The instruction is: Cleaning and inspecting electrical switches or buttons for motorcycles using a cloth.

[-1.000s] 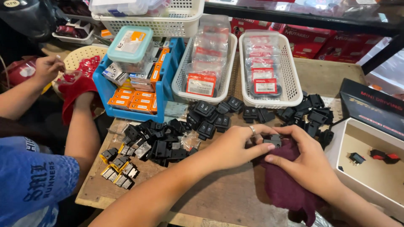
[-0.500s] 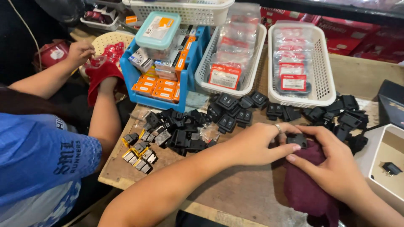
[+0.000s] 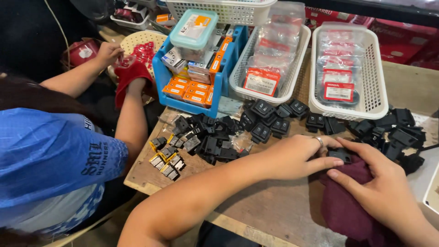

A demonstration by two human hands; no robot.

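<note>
My left hand point(image 3: 295, 158) and my right hand point(image 3: 382, 192) meet over a small black plastic switch part point(image 3: 340, 155). The fingers point(image 3: 331, 161) of my left hand close narrow on its left end, and the right-hand thumb lies just beside its other end. The part lies flat with its long axis running left to right, across my view; which face points up I cannot tell. It sits on a dark maroon cloth point(image 3: 347, 210) that my right hand presses on the wooden worktop point(image 3: 270, 206). Behind is a heap of black plastic switches point(image 3: 274, 121), then two white plastic baskets point(image 3: 372, 107) with bagged parts and a blue plastic bin point(image 3: 183, 103). At left, another person in a blue shirt point(image 3: 50, 169) holds a red cloth point(image 3: 130, 75).
</note>
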